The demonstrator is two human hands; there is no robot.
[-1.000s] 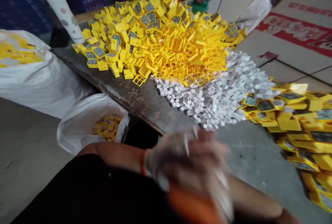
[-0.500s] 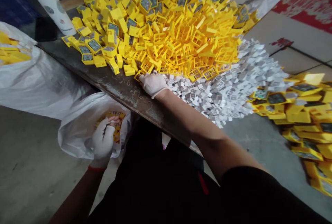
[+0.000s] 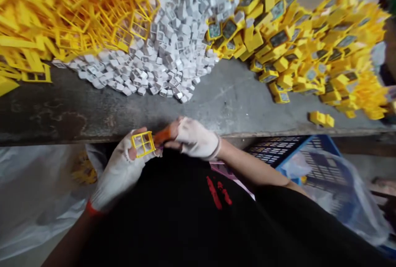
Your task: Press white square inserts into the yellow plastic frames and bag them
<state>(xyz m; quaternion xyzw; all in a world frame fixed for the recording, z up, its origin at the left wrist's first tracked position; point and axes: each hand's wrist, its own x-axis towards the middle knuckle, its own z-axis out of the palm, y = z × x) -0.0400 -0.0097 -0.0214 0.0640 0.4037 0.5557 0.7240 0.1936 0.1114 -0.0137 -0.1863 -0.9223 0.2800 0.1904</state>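
My left hand (image 3: 119,168), in a white glove with bare fingertips, grips a small yellow plastic frame (image 3: 143,144) with four openings, just in front of the table edge. Close against the frame's right side, my gloved right hand (image 3: 198,140) has its fingers bent together. They are blurred, and what they hold, if anything, cannot be made out. Beyond my hands lie a heap of small white plastic pieces (image 3: 173,59) and, to its left, a pile of similar yellow frames (image 3: 93,19).
Yellow blocks with greyish faces (image 3: 280,38) are heaped on the right of the dark table (image 3: 222,94). Below its edge stands a blue crate (image 3: 321,147) with a clear plastic bag (image 3: 355,188). A white sack (image 3: 46,201) with yellow pieces is at the lower left.
The view has swung right. My left hand has left the sack and now holds the yellow frame. My right hand has come back from the piles to beside it.
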